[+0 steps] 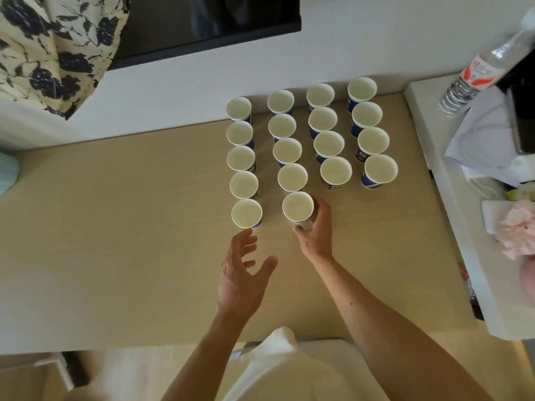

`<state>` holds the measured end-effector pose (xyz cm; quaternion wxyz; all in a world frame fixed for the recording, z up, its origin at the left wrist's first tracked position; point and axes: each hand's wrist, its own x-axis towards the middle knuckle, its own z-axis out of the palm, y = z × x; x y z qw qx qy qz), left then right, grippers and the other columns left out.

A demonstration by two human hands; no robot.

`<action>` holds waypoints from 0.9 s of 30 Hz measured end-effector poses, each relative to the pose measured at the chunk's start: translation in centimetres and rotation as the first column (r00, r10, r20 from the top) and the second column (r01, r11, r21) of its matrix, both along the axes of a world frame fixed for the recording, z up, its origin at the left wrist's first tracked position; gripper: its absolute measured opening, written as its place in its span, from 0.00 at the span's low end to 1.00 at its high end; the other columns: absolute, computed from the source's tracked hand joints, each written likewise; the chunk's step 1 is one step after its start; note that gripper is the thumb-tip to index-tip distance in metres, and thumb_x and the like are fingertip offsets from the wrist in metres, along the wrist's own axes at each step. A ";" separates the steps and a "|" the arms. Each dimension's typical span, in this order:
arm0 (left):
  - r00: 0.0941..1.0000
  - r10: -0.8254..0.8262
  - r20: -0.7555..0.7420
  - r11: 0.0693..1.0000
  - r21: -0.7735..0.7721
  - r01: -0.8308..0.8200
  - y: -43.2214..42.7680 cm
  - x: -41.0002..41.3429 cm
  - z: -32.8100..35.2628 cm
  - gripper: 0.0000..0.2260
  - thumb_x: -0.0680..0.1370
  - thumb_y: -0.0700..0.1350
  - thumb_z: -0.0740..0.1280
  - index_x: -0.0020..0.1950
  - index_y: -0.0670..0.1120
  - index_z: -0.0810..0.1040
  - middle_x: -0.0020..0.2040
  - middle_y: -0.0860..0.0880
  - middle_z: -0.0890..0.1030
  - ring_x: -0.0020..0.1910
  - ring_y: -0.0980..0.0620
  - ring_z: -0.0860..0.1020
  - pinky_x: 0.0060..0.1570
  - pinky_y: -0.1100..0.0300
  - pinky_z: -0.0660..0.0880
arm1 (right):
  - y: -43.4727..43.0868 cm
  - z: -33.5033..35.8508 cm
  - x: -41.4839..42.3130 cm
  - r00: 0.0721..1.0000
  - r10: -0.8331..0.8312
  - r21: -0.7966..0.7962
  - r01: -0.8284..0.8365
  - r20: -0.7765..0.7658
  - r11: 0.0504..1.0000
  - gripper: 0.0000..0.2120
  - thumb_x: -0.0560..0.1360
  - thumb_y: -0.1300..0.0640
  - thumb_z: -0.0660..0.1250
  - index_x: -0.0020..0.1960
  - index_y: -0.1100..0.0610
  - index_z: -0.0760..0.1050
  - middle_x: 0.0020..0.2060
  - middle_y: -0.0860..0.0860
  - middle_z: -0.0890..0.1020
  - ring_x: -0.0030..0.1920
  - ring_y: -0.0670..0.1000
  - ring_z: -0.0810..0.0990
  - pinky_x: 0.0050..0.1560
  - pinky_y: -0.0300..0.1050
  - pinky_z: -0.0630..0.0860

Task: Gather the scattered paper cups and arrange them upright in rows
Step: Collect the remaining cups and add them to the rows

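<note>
Pale wood-grain table fills most of the view, set against a white wall with a dark screen far beyond both hands and a navy-flowered curtain off past the left hand. Beyond the fingertips, the paper cups stand upright in four lines running away from the person: five, five, four and four. Their blue sides carry white print (too small to read). The right hand grips the nearest cup of the second line, fingers curled round its lower wall. The left hand holds nothing, fingers spread wide, just short of the end cup of the first line. Well out past the right hand, a white side unit carries a clear water bottle; its red-and-white label script is illegible.
</note>
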<state>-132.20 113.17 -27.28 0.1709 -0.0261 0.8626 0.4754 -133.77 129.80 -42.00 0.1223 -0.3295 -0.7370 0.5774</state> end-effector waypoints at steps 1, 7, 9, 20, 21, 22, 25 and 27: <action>1.000 0.025 0.008 1.000 0.005 -0.025 0.0 0.1 0.1 0.26 0.73 0.42 0.76 0.68 0.50 0.72 0.60 0.56 0.79 0.59 0.59 0.78 0.55 0.57 0.79 | -0.1 -0.1 0.6 1.000 -0.009 0.006 0.009 0.019 1.000 0.37 0.65 0.73 0.74 0.71 0.62 0.67 0.64 0.54 0.72 0.62 0.57 0.76 0.63 0.56 0.75; 0.985 0.171 0.003 0.984 0.057 -0.171 -0.7 0.2 0.7 0.22 0.75 0.42 0.75 0.67 0.51 0.73 0.59 0.56 0.79 0.59 0.58 0.78 0.56 0.55 0.79 | -2.1 -0.1 5.3 0.991 -0.114 0.016 0.113 0.067 0.994 0.32 0.69 0.73 0.72 0.71 0.62 0.67 0.60 0.57 0.72 0.59 0.58 0.76 0.53 0.50 0.73; 0.976 0.216 -0.023 0.974 0.078 -0.214 -1.5 0.2 1.3 0.22 0.75 0.43 0.75 0.67 0.51 0.73 0.60 0.55 0.80 0.59 0.57 0.78 0.55 0.57 0.79 | -3.5 0.5 6.2 0.989 -0.121 -0.053 0.126 0.083 0.991 0.31 0.71 0.74 0.71 0.70 0.63 0.66 0.60 0.60 0.72 0.58 0.60 0.76 0.53 0.55 0.74; 0.880 0.435 -0.189 0.893 0.216 -0.395 -13.0 0.5 5.4 0.20 0.77 0.44 0.73 0.67 0.51 0.73 0.60 0.57 0.80 0.59 0.60 0.79 0.56 0.57 0.79 | -15.2 9.7 1.9 0.966 0.227 -0.147 -0.244 -0.121 0.959 0.26 0.74 0.71 0.69 0.69 0.59 0.67 0.59 0.56 0.76 0.57 0.53 0.78 0.54 0.47 0.73; 0.867 0.456 -0.202 0.882 0.234 -0.409 -14.7 0.7 5.8 0.20 0.77 0.44 0.73 0.67 0.51 0.74 0.60 0.57 0.80 0.59 0.60 0.79 0.55 0.57 0.80 | -16.7 10.8 1.5 0.962 0.237 -0.159 -0.258 -0.135 0.953 0.26 0.74 0.71 0.69 0.69 0.59 0.67 0.59 0.57 0.76 0.57 0.53 0.78 0.54 0.47 0.73; 0.851 0.479 -0.214 0.868 0.256 -0.425 -16.7 1.2 6.2 0.20 0.77 0.45 0.73 0.67 0.52 0.74 0.60 0.57 0.80 0.59 0.61 0.79 0.55 0.58 0.80 | -18.4 11.8 1.2 0.956 0.252 -0.165 -0.276 -0.150 0.947 0.25 0.74 0.71 0.69 0.69 0.59 0.67 0.59 0.57 0.77 0.57 0.53 0.78 0.54 0.46 0.73; 0.807 0.542 -0.233 0.828 0.315 -0.465 -21.8 2.5 7.6 0.19 0.77 0.46 0.73 0.67 0.54 0.74 0.60 0.59 0.80 0.59 0.63 0.78 0.53 0.63 0.78 | -23.0 14.9 0.5 0.941 0.276 -0.169 -0.310 -0.196 0.936 0.23 0.74 0.70 0.70 0.65 0.55 0.69 0.57 0.54 0.78 0.55 0.50 0.80 0.56 0.48 0.76; 0.767 0.595 -0.242 0.788 0.367 -0.495 -25.3 3.6 8.5 0.18 0.77 0.46 0.73 0.65 0.54 0.74 0.59 0.59 0.81 0.59 0.63 0.78 0.53 0.63 0.78 | -26.4 16.9 0.1 0.915 0.324 -0.143 -0.363 -0.238 0.921 0.23 0.74 0.71 0.70 0.63 0.53 0.70 0.56 0.54 0.78 0.54 0.50 0.80 0.56 0.50 0.76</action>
